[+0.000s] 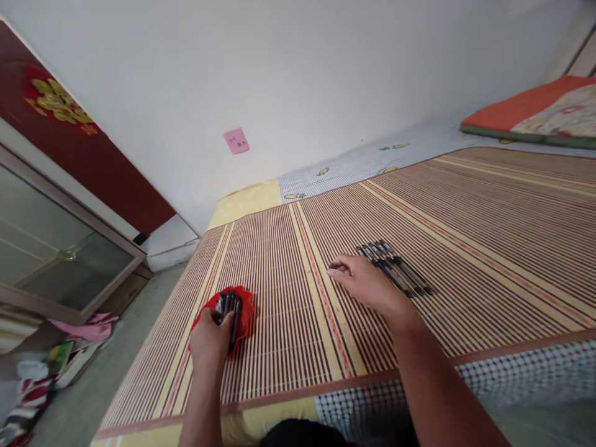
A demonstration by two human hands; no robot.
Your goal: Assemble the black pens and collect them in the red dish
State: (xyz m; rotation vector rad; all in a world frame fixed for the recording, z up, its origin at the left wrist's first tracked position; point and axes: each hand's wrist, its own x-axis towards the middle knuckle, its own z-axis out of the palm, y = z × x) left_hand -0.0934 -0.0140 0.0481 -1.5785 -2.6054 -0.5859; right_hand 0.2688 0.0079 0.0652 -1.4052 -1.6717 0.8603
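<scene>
Gripping a loose bundle of slim black pens [234, 324] in the head view, the left hand [209, 336] has its thumb and fingers clamped around them, the pens pointing away from the wrist and tilted slightly. Directly beneath that grip sits a bright red dish with a scalloped rim [248, 302]; whether the pens touch it cannot be told. Well to the right of this grip, the right hand [362, 282] is low over the striped brown-and-cream bamboo mat [279, 267], its fingers bent and its thumb close to the fingertips; a dark spot shows there, but I cannot tell whether they are together, apart or closed on something. Just beside the right hand, on its right, a row of black-and-clear pens [401, 273] lies flat on the mat, side by side and slanting, partly covered by the hand. Beyond both hands, past the mat's far edge, run a pale yellow cloth [246, 200] and a grey-blue checked sheet with yellow motifs [342, 171]. Higher up, between the two hands' directions, a small pink paper square with handwriting [236, 141] is on the white wall [326, 74]. Far to the right of the right hand lies an orange, floral-panelled cushion [516, 107].
</scene>
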